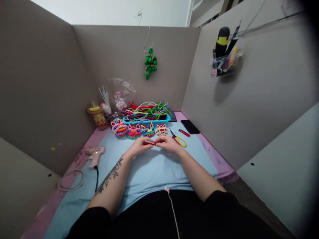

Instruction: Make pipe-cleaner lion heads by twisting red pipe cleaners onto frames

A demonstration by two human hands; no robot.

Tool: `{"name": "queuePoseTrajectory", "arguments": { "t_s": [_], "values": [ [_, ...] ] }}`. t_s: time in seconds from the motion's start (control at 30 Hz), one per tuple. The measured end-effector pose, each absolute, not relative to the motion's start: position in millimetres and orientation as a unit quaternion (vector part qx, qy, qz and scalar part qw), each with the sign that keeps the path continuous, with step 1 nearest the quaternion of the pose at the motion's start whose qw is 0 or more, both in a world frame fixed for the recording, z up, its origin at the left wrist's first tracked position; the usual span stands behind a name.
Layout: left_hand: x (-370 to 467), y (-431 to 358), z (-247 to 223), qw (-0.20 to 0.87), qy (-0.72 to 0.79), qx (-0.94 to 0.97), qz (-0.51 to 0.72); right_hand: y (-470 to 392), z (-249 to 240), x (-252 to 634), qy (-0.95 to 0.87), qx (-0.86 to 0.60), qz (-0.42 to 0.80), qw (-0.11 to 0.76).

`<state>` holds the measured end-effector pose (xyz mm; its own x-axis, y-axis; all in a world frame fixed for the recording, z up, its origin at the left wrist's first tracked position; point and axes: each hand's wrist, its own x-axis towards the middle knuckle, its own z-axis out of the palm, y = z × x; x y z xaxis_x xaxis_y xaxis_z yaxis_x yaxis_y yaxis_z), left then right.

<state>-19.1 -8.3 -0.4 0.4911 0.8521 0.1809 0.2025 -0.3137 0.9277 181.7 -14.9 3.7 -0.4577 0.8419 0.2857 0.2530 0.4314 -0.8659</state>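
Observation:
Over the blue cloth (159, 169), my left hand (140, 146) and my right hand (168, 144) meet fingertip to fingertip. Both pinch a small, thin red piece (150, 142) with a pale strip along it; its exact kind is too small to make out. Just beyond my fingers stand several fuzzy pipe-cleaner animal heads, among them a pink-orange one (119, 129), a teal one (148, 130) and a cream one (161, 130). Scissors (183, 142) with yellow and red handles lie close to the right of my right hand.
Behind the heads, a blue basket (127, 121) holds many coloured pipe cleaners (147, 111). A red cutter (184, 132) and a black phone (190, 126) lie right. A pink glue gun (96, 155) and a cup (98, 117) are left. Grey partitions (112, 49) enclose the table.

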Motion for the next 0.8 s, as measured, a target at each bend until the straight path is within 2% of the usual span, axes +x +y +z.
{"name": "queuePoseTrajectory", "arguments": {
  "t_s": [0.27,0.47,0.8],
  "values": [
    [-22.1,-9.2,2.4,0.405,0.306,0.816,0.275,-16.4,11.3,193.0,-0.873,-0.309,0.268,0.267],
    [-20.3,-9.5,0.5,0.340,0.312,0.859,0.221,-18.3,10.0,189.2,-0.911,-0.331,0.140,0.201],
    [-18.0,-13.2,4.1,0.335,0.314,0.858,0.232,-21.3,6.2,191.8,-0.913,-0.328,0.109,0.217]
  ]
}}
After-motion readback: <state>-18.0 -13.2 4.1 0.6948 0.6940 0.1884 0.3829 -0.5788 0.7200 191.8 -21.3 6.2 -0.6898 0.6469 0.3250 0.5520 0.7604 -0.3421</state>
